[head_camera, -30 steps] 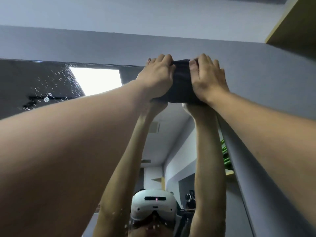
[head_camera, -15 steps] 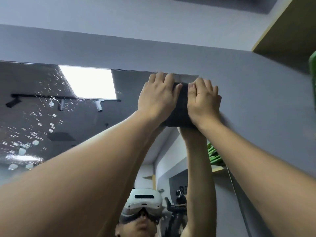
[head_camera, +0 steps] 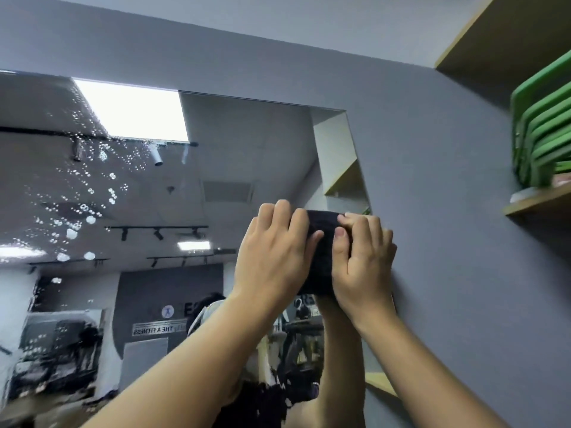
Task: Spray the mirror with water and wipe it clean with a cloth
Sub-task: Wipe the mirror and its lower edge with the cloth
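A large wall mirror (head_camera: pixel 241 156) fills the left and centre of the view, its right edge running down by my hands. Water droplets (head_camera: pixel 89 193) speckle its upper left part. A folded dark cloth (head_camera: pixel 323 242) lies flat against the glass near that right edge. My left hand (head_camera: pixel 272 261) presses on the cloth's left side. My right hand (head_camera: pixel 363 264) presses on its right side, fingers curled over the top of the cloth. Both forearms reach up from below. No spray bottle shows.
A grey wall (head_camera: pixel 448 211) borders the mirror on the right. A wooden shelf (head_camera: pixel 537 202) at upper right holds a stack of green mats (head_camera: pixel 543 143). The mirror reflects ceiling lights, a gym room and my own arms.
Both hands have slid the cloth down the mirror's right edge from the top corner. The view has tilted, showing more of the mirror below and the shelf.
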A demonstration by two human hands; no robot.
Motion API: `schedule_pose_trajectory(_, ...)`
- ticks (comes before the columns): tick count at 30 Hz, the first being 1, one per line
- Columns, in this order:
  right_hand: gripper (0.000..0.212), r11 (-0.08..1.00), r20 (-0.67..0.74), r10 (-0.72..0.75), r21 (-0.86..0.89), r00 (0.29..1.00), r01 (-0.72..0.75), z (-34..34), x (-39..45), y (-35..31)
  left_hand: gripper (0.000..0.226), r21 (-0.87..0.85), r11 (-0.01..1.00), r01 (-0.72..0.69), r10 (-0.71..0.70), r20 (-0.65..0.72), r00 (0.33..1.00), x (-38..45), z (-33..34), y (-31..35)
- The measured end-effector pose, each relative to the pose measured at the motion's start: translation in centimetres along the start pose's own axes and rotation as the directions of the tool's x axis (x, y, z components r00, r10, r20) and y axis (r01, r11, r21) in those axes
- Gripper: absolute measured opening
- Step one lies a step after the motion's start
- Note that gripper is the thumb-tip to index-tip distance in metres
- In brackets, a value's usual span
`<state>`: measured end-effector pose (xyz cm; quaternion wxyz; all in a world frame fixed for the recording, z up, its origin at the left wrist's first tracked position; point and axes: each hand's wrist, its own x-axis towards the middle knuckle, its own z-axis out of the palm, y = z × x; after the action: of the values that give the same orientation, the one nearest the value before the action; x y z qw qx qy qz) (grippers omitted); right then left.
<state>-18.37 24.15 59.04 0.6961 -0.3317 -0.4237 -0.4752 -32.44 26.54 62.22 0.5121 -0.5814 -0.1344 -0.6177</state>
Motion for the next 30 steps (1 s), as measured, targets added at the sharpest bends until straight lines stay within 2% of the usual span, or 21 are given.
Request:
schedule_pose_trajectory(6, 0.034, 0.999, 0.056, 0.031, 0.007, 0.998, -0.031, -2.9, -6.0, -1.0, 0.031, -0.035, 0.999, 0.011, -0.007, 0.096, 0.995, -5.5, -2.7, 1.7)
schedule_pose_trajectory(9, 0.045, 0.999, 0.129, 0.018, -0.045, 0.991, -0.013, -4.4, -9.0, -1.9, 0.034, -0.03, 1.0, -0.001, 0.005, 0.112, 0.994, -7.9, -4.1, 2.0)
schedule_pose_trajectory(11, 0.052, 0.981, 0.209, -0.067, -0.167, 0.976, 0.103, -5.2, -11.0, -2.4, 0.036, -0.033, 0.999, -0.038, 0.041, 0.108, 0.993, -9.7, -5.0, 1.7)
schedule_pose_trajectory(13, 0.061, 0.914, 0.308, -0.219, -0.268, 0.926, 0.305, -5.8, -12.3, -2.7, 0.04, -0.042, 0.995, -0.092, 0.096, 0.105, 0.99, -10.9, -5.8, 0.7)
schedule_pose_trajectory(15, 0.07, 0.843, 0.389, -0.335, -0.283, 0.858, 0.457, -5.8, -11.8, -2.9, 0.04, -0.027, 0.99, -0.138, 0.14, 0.094, 0.986, -11.1, -6.4, -0.6)
schedule_pose_trajectory(17, 0.075, 0.816, 0.432, -0.397, -0.237, 0.81, 0.527, -5.3, -10.4, -3.1, 0.037, -0.005, 0.989, -0.151, 0.15, 0.099, 0.984, -10.6, -6.8, -1.7)
schedule_pose_trajectory(22, 0.054, 0.873, 0.365, -0.412, -0.105, 0.835, 0.476, -2.5, -6.0, -4.5, 0.031, 0.017, 0.991, -0.135, 0.133, 0.087, 0.987, -7.7, -6.9, -4.5)
schedule_pose_trajectory(30, 0.046, 0.896, 0.291, -0.398, -0.081, 0.87, 0.438, 5.5, 6.8, -7.5, 0.032, 0.154, 0.984, -0.089, 0.09, 0.0, 0.996, 3.8, -3.8, -12.2)
